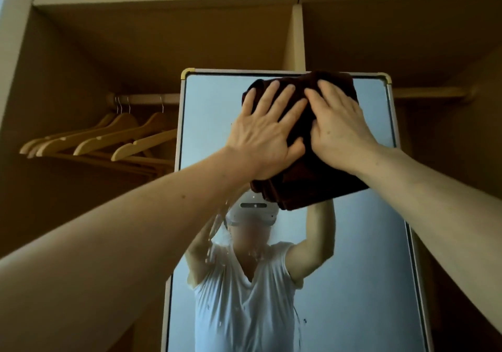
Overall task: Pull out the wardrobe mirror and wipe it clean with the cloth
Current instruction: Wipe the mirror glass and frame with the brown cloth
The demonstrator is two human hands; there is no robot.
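My two bare forearms reach up from the bottom corners. My left hand [263, 140] lies flat with its fingers spread and straight, pressing the dark brown cloth [304, 188] against the glass rather than gripping it. My right hand [339, 129] lies just beside it, fingers laid out with a slight bend, also pressing, nothing clenched. The cloth is bunched under both palms in the upper part of the mirror [353, 243], its top edge overlapping the frame's upper rail and a folded corner hanging below my wrists.

The mirror stands upright before the open wardrobe, a pale metal frame with brass-coloured corners. Its glass shows droplets and thin streaks lower down (mostly left of centre), and reflects a person in a white top with arms raised.

Behind, to the left, wooden hangers [108, 140] hang on a rail [144, 98]. A pale divider panel [296, 36] rises above the mirror, and the tan interior is dim
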